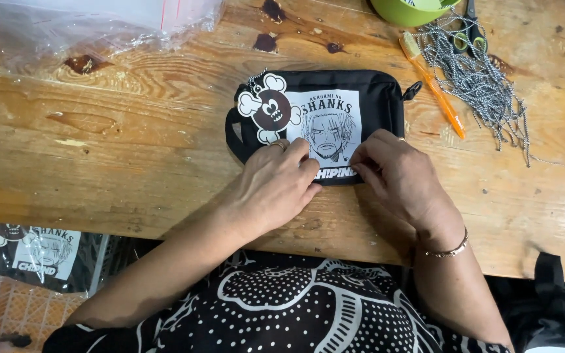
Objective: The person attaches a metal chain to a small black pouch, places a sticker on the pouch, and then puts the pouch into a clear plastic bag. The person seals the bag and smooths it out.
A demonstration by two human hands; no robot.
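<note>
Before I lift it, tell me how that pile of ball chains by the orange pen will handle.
The ball chains look limp: the thin beaded strands splay loosely, so they would likely droop. They overlap in a heap, so several may snag and lift together. Loose ends trail along the wooden table, so a push probably spreads them.

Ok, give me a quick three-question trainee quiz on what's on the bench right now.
1. True or false: both hands rest on the black pouch.
2. What hangs at the pouch's upper left corner? A) a round skull-and-bones charm B) a pen C) a bowl
3. What lies right of the pouch, beside the orange pen?

Key:
1. True: left hand and right hand press its near edge.
2. A, the charm.
3. A heap of ball chains, on the wooden table.
</note>
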